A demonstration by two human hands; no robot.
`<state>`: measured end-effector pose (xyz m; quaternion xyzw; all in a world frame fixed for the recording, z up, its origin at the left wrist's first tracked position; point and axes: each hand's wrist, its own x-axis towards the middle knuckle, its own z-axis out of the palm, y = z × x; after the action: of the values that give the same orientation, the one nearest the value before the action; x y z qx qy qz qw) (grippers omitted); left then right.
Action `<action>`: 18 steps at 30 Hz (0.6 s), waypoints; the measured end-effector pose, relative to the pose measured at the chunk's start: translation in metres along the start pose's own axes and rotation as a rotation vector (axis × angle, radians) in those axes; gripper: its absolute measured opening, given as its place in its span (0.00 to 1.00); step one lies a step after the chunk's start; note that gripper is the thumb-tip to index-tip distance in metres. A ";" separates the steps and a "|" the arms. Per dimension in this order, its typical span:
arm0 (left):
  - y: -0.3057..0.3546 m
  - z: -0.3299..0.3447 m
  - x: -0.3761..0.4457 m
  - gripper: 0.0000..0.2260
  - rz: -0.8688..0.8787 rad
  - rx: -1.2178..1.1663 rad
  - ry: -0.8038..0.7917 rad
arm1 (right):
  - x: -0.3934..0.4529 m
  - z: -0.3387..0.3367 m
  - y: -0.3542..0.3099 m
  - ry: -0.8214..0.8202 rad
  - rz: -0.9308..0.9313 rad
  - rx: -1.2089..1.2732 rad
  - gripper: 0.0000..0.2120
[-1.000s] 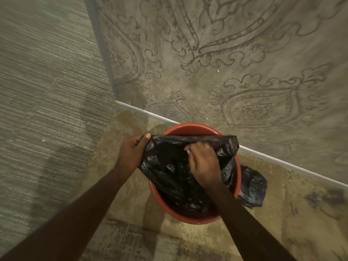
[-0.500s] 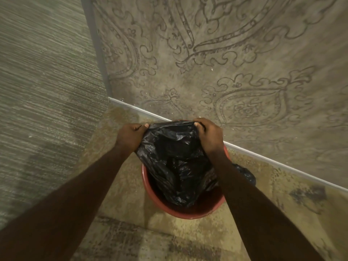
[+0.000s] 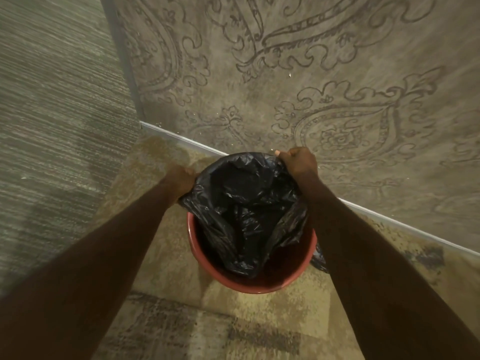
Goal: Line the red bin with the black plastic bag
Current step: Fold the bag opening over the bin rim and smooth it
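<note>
From the head camera, the red bin (image 3: 253, 278) stands on the floor (image 3: 161, 320) close to the patterned wall (image 3: 311, 74). The black bag (image 3: 246, 211) hangs with its lower part inside the bin and its mouth held open above the far rim. The left hand (image 3: 180, 179) is closed in a fist on the left edge of the bag mouth. The right hand (image 3: 298, 162) is also a fist, pinching the far right edge, a little higher and closer to the wall. The two hands are apart, so the mouth is stretched wide.

I judge the step in hand is opening the bag over the bin. The near rim is bare red, so the lining is not finished. The next move, I think, needs the hands to pull the mouth wider and fold its edge down over the rim all around, without tearing the thin plastic.

A bit of black plastic (image 3: 319, 261) shows outside the bin on the right; I cannot tell what it is.
</note>
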<state>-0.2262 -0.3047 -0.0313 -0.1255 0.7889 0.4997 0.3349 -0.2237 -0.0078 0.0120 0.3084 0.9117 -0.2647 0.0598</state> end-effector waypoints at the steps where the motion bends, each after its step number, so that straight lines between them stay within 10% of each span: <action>1: -0.005 -0.001 -0.002 0.14 0.038 -0.034 -0.017 | -0.001 -0.001 0.005 0.024 -0.046 -0.004 0.18; 8: -0.027 -0.005 -0.033 0.19 0.205 -0.300 -0.046 | -0.042 -0.017 0.046 0.119 -0.281 0.207 0.12; 18: -0.037 0.012 -0.073 0.07 0.086 -0.178 0.280 | -0.129 -0.026 0.096 0.182 0.080 0.117 0.20</action>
<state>-0.1471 -0.3213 -0.0130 -0.1892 0.7852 0.5590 0.1875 -0.0620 0.0013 0.0268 0.3704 0.8832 -0.2859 -0.0309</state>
